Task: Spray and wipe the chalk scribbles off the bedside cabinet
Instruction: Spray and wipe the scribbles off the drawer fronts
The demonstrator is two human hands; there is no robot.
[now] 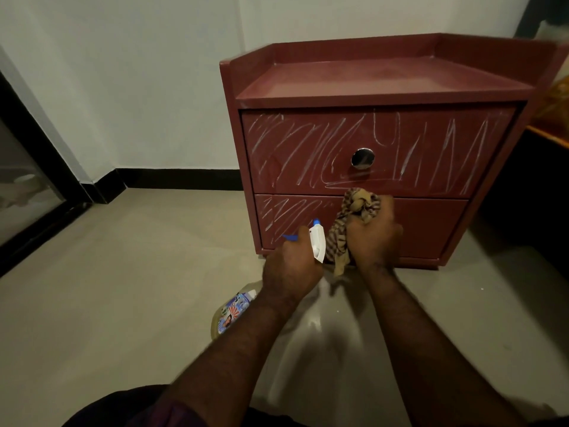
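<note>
A striped cloth (357, 208) is bunched in the right hand (374, 238) against the lower drawer (431, 223) of the maroon bedside cabinet (385, 84). A spray bottle (318, 243) is gripped by the left hand (289, 266). Both drawer fronts are marked with chalk scribbles (308, 149).

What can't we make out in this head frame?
Head view only:
Middle of lower drawer, any knob there: behind right hand and cloth.
Neck of spray bottle: under left hand; label text too small.
Blurred yellow object right of bedside cabinet: cut by frame edge.
</note>
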